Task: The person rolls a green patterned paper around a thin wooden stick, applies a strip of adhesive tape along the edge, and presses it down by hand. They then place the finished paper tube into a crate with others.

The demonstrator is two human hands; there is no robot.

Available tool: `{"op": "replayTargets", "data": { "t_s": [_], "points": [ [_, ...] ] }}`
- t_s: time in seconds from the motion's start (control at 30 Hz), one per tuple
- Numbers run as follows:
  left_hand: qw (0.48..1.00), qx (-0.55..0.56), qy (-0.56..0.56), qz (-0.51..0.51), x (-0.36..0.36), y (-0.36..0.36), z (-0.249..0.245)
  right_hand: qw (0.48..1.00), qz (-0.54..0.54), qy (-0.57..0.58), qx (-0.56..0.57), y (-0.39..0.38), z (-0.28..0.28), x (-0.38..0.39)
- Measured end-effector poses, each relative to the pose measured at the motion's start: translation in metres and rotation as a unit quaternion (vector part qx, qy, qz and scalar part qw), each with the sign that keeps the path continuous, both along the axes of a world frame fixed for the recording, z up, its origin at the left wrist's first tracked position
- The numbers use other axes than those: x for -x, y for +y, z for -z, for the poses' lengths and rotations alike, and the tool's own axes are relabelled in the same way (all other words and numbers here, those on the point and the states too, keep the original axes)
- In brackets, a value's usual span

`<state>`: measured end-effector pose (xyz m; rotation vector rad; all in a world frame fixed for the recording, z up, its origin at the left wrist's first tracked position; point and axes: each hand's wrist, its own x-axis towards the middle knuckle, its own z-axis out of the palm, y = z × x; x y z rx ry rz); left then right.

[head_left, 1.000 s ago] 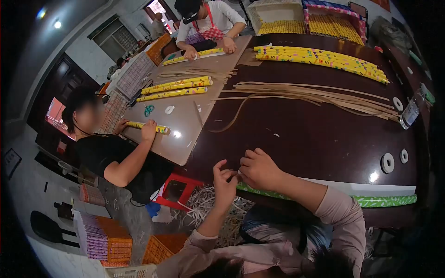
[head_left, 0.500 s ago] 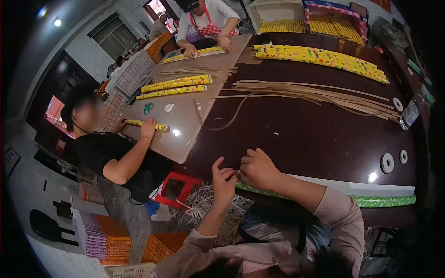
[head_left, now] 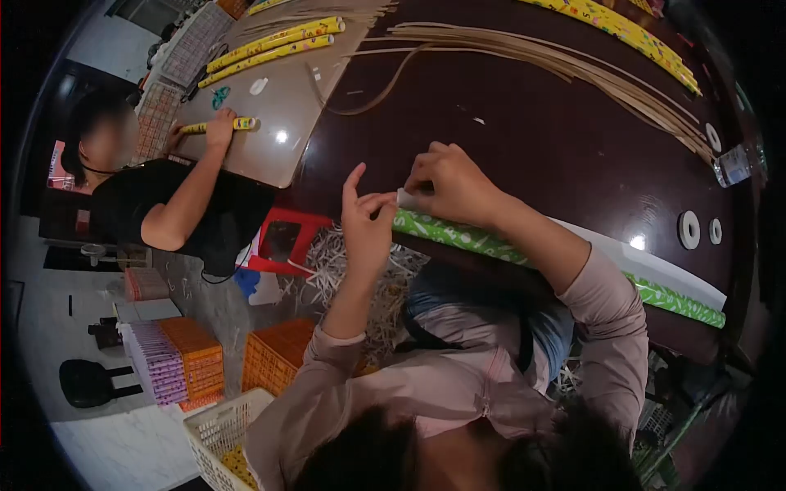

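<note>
A partly rolled length of green wrapping paper (head_left: pixel 452 235) lies along the near table edge, its white underside (head_left: pixel 684 282) showing behind the roll. My left hand (head_left: pixel 367 227) is at the roll's left end, one finger raised while the thumb and other fingers close on that end. Just above the paper, beside the left hand, my right hand (head_left: pixel 452 184) has its fingers curled in a pinch over the white edge. What lies between those right fingertips is hidden. My right forearm crosses over the middle of the roll.
White tape rolls (head_left: pixel 689 230) and a plastic bottle (head_left: pixel 734 166) stand at the right. Brown strips (head_left: pixel 508 51) and yellow rolls (head_left: pixel 610 34) lie farther back. At the left a person (head_left: pixel 176 184) holds a yellow roll (head_left: pixel 246 123). Baskets (head_left: pixel 282 352) and paper shreds (head_left: pixel 327 266) are on the floor.
The view has tilted down. My right hand has come down to the paper's edge, and my left hand has moved onto the roll's end, which now shows between them.
</note>
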<state>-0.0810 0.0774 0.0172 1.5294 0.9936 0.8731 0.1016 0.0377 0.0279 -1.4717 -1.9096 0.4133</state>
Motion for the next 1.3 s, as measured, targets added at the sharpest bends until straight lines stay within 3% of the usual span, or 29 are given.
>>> {"op": "replayTargets", "data": {
  "t_s": [0.3,0.4,0.47,1.3],
  "points": [
    [1.000,-0.020,0.007,0.005,-0.003,-0.001,-0.001,0.999,0.025,0.003,-0.021,-0.001,-0.002,0.001],
    [1.000,-0.016,0.020,-0.015,-0.006,-0.003,-0.002,0.998,0.031,-0.046,-0.042,-0.002,-0.001,0.005],
    [1.000,-0.021,0.015,-0.018,-0.006,-0.004,-0.004,0.988,0.031,-0.071,-0.135,0.000,0.004,0.009],
    [0.998,-0.048,-0.005,-0.030,-0.005,-0.007,0.002,0.994,0.037,-0.042,-0.091,0.001,0.003,0.016]
  ]
}}
